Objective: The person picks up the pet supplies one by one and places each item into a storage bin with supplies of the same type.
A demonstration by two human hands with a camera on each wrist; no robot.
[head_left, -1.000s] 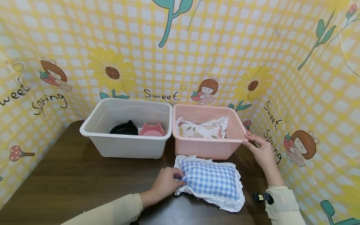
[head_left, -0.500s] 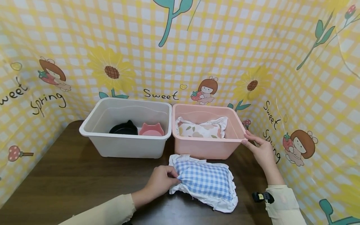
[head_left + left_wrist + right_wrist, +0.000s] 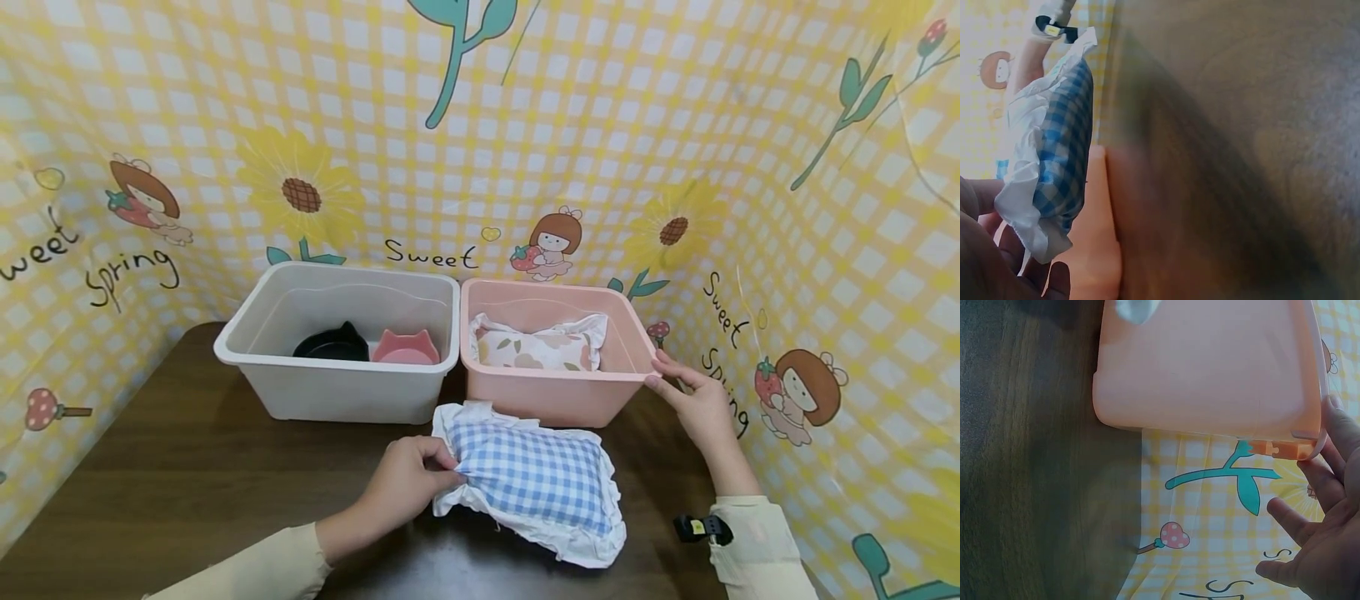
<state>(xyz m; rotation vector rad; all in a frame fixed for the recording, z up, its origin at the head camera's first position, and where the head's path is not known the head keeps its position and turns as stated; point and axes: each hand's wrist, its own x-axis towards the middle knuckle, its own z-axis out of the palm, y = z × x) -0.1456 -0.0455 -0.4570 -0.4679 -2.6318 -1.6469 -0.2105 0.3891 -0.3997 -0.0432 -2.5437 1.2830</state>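
In the head view, my left hand (image 3: 405, 479) pinches the left edge of a small blue-and-white gingham pillow (image 3: 536, 473) with a white ruffled border. The pillow is over the table in front of the bins, its right end lower and nearer me. Seen from the left wrist, the pillow (image 3: 1063, 147) stands edge-on between thumb and fingers. My right hand (image 3: 697, 408) grips the front right corner of the pink bin's (image 3: 547, 398) rim, thumb on one side and fingers on the other. Inside that bin lies a floral pillow (image 3: 534, 348) with a white frill.
To the left stands a white bin (image 3: 345, 392) beside the pink one, holding a black cat-eared dish (image 3: 330, 343) and a pink cat-eared dish (image 3: 405, 347). Both bins sit at the back of a dark wooden table (image 3: 187, 475). Yellow checked cloth (image 3: 480, 167) surrounds it.
My left hand has moved left, bringing the gingham pillow with it, and the pillow's left end is slightly higher. The right hand stays on the pink bin's rim.
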